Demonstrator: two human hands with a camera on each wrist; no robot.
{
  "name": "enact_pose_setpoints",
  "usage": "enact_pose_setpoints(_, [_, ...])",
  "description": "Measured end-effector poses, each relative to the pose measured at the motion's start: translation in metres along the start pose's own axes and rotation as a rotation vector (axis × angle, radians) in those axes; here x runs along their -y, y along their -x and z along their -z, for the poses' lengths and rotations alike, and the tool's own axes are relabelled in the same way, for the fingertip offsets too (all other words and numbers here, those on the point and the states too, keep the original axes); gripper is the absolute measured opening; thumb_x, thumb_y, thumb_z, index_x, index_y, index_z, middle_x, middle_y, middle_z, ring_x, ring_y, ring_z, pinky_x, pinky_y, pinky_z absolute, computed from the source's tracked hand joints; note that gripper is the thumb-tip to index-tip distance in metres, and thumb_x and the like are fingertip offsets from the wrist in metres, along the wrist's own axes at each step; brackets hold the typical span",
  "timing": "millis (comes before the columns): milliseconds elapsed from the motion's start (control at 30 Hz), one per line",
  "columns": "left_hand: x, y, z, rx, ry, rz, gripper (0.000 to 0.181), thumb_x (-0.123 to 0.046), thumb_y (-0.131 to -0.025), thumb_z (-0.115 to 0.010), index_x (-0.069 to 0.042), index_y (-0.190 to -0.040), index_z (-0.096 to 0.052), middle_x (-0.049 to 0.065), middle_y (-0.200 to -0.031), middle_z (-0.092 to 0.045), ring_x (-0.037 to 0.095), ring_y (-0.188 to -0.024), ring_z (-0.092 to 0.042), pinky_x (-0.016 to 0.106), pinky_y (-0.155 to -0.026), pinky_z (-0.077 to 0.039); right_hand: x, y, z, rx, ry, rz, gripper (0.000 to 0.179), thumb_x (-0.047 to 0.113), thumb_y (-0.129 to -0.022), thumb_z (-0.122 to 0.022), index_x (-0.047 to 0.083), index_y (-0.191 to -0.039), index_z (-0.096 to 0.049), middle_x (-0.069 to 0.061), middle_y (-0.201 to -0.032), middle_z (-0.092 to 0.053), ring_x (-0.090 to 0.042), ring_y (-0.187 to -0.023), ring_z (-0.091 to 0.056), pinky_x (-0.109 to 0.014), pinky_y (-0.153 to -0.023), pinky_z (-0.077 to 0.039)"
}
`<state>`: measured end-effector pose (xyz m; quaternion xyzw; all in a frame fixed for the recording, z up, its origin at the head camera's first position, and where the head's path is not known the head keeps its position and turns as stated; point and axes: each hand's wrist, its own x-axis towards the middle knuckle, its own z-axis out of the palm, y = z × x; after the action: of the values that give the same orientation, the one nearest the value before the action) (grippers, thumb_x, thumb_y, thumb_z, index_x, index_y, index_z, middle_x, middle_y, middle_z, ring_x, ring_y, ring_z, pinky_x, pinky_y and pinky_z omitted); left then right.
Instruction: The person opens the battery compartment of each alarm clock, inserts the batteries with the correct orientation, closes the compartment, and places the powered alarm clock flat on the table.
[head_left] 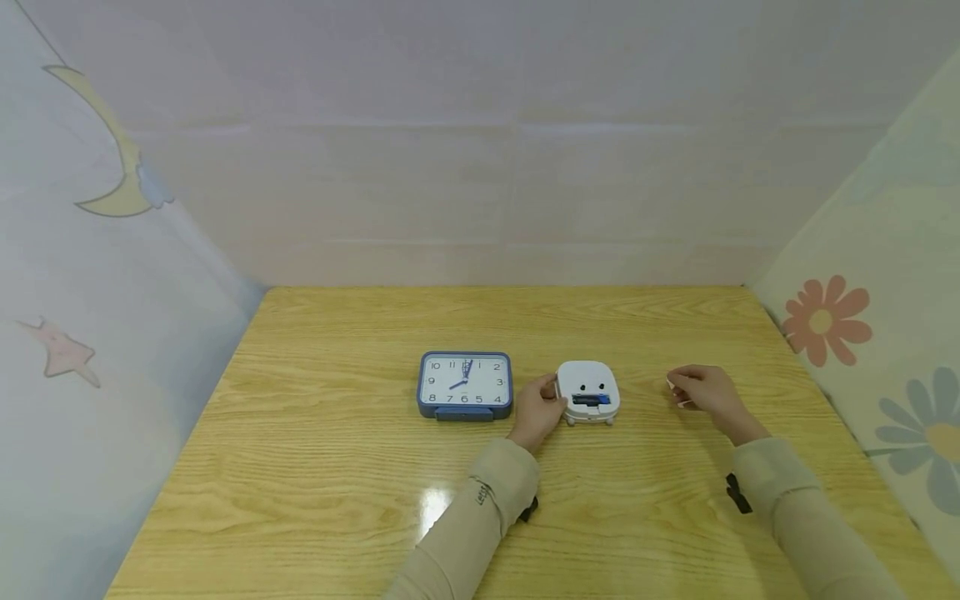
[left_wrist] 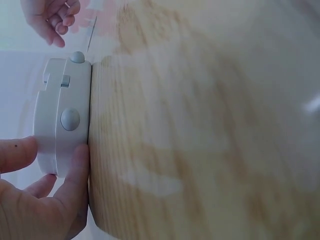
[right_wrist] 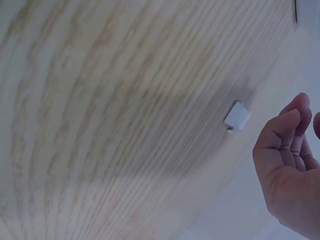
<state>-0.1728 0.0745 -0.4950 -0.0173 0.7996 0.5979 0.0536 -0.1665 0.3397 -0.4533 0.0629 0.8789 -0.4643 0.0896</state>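
A small white clock (head_left: 588, 375) lies back side up on the table, its round feet toward me. Its battery compartment is uncovered, and a black and blue battery (head_left: 591, 400) sits inside. My left hand (head_left: 537, 412) grips the clock's left edge, thumb on top and fingers along the side, as the left wrist view (left_wrist: 47, 200) also shows. My right hand (head_left: 708, 393) hovers to the right, fingers loosely curled with nothing visible between them. Below it, a small white battery cover (right_wrist: 237, 116) lies on the table, apart from the fingers; the hand partly hides it in the head view.
Left of my left hand, a blue alarm clock (head_left: 465, 385) lies face up on the wooden table (head_left: 337, 492). Printed cloth walls enclose the table at the back (head_left: 510, 200), left and right, with a moon, a star and flowers on them.
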Motion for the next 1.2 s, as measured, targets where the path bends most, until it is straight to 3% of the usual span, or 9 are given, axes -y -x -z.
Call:
enact_pose_setpoints(333, [-0.001, -0.001, -0.001, 0.017, 0.037, 0.047, 0.043, 0.0, -0.078, -0.067, -0.004, -0.12, -0.06, 0.005, -0.083, -0.057, 0.008, -0.072, -0.054, 0.02, -0.061, -0.047, -0.001, -0.005, 0.012, -0.025, 0.072, -0.004, 0.045, 0.021, -0.096, -0.046, -0.018, -0.117, -0.048, -0.02, -0.089, -0.06, -0.014, -0.069, -0.059, -0.033, -0.064, -0.052])
enact_pose_setpoints(567, [-0.002, -0.001, -0.001, 0.025, 0.051, 0.059, 0.044, 0.001, -0.078, -0.067, -0.005, -0.121, -0.059, 0.006, -0.084, -0.057, 0.008, -0.072, -0.054, 0.02, -0.061, -0.047, -0.006, -0.011, 0.019, -0.014, 0.184, -0.057, 0.04, 0.018, -0.092, -0.049, -0.017, -0.112, -0.051, -0.022, -0.093, -0.06, -0.024, -0.078, -0.057, -0.034, -0.066, -0.05])
enact_pose_setpoints(767, [-0.001, -0.001, 0.0, 0.026, 0.05, 0.056, 0.043, 0.001, -0.078, -0.067, -0.005, -0.121, -0.059, 0.007, -0.084, -0.056, 0.009, -0.072, -0.054, 0.02, -0.061, -0.047, -0.011, -0.014, 0.019, -0.013, 0.287, -0.085, 0.043, 0.023, -0.088, -0.054, -0.015, -0.107, -0.054, -0.022, -0.095, -0.059, -0.027, -0.082, -0.054, -0.03, -0.063, -0.046])
enact_pose_setpoints(900, [-0.002, -0.001, 0.0, 0.029, 0.05, 0.052, 0.043, 0.001, -0.078, -0.067, -0.004, -0.121, -0.058, 0.007, -0.084, -0.056, 0.009, -0.073, -0.055, 0.021, -0.062, -0.048, -0.012, -0.014, 0.019, 0.022, 0.316, -0.08, 0.044, 0.026, -0.087, -0.058, -0.015, -0.102, -0.056, -0.023, -0.094, -0.059, -0.029, -0.081, -0.054, -0.034, -0.063, -0.046])
enact_pose_setpoints(1200, [0.0, 0.0, 0.0, 0.018, 0.02, 0.016, 0.042, 0.001, -0.078, -0.068, -0.003, -0.119, -0.06, 0.008, -0.083, -0.058, 0.01, -0.072, -0.056, 0.021, -0.062, -0.048, -0.019, -0.022, 0.014, 0.002, 0.383, -0.073, 0.036, 0.019, -0.082, -0.062, -0.016, -0.094, -0.059, -0.024, -0.087, -0.06, -0.027, -0.072, -0.055, -0.034, -0.058, -0.046])
